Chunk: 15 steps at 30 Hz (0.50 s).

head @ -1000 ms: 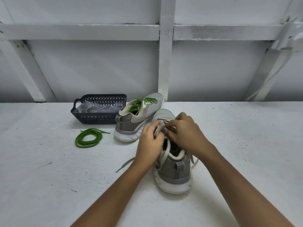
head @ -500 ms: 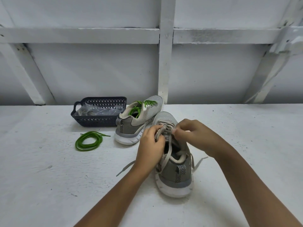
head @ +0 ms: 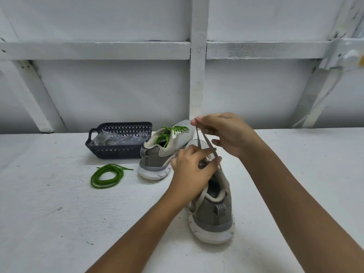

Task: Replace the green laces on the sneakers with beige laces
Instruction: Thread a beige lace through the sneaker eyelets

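Two hands work on the near sneaker, which stands on the table with its heel toward me. My right hand, raised above and just beyond my left, pinches the beige lace between thumb and forefinger, the other fingers loosely curled. Two strands slope down from that pinch to my left hand. My left hand grips the near sneaker's laced front with curled fingers; whether they also pinch the lace I cannot tell. More beige lace trails down the shoe's side below my left wrist. Just left of my left hand stands the second sneaker, with green laces in it. Farther left lies a coiled green lace, and beyond it a dark basket holding clear plastic.
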Each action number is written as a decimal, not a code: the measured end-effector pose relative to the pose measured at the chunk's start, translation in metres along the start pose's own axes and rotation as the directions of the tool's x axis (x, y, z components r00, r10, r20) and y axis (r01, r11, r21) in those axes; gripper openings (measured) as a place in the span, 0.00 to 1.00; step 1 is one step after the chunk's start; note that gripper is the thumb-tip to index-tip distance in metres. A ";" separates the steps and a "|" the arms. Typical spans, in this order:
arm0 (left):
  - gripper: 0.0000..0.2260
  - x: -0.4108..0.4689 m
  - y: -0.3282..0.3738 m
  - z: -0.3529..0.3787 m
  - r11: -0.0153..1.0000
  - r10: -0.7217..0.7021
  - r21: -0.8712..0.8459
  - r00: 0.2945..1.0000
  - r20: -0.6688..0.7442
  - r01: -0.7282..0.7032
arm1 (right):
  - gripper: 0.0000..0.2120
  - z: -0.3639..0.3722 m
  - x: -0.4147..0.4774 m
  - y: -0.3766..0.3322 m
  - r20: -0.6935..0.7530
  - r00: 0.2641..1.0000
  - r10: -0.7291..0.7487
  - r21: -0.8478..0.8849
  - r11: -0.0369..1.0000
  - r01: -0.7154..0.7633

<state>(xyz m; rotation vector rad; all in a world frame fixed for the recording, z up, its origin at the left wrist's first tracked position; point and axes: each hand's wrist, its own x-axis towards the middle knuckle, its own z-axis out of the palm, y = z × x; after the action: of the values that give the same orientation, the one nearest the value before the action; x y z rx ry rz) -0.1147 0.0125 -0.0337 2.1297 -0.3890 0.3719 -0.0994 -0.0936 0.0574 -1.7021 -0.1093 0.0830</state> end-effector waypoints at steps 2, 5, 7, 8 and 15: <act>0.10 0.004 0.006 -0.006 0.984 -0.061 -0.165 0.996 0.059 0.070 | 0.10 0.000 0.003 0.004 -0.013 1.000 0.002 0.015 1.000 -0.002; 0.09 0.012 0.011 -0.022 0.894 -0.137 -0.410 0.981 0.135 0.181 | 0.12 -0.004 0.005 0.014 -0.014 1.000 0.013 0.092 0.996 -0.012; 0.10 0.023 0.011 -0.033 0.790 -0.183 -0.576 0.977 0.108 0.211 | 0.15 -0.007 0.004 0.021 0.010 0.999 0.043 0.131 0.990 -0.044; 0.10 0.029 0.011 -0.039 0.723 -0.216 -0.653 0.972 0.096 0.225 | 0.15 -0.008 0.002 0.024 0.033 0.998 0.061 0.117 0.991 -0.065; 0.09 0.076 -0.001 -0.066 0.520 -0.423 -0.798 0.904 0.070 0.305 | 0.10 -0.015 -0.002 0.048 0.086 0.996 0.023 0.038 0.999 -0.026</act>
<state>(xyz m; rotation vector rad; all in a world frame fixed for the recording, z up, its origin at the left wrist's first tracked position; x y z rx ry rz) -0.0529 0.0574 0.0323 1.2176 0.0151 0.0493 -0.0980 -0.1151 0.0119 -1.6617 -0.1499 0.1759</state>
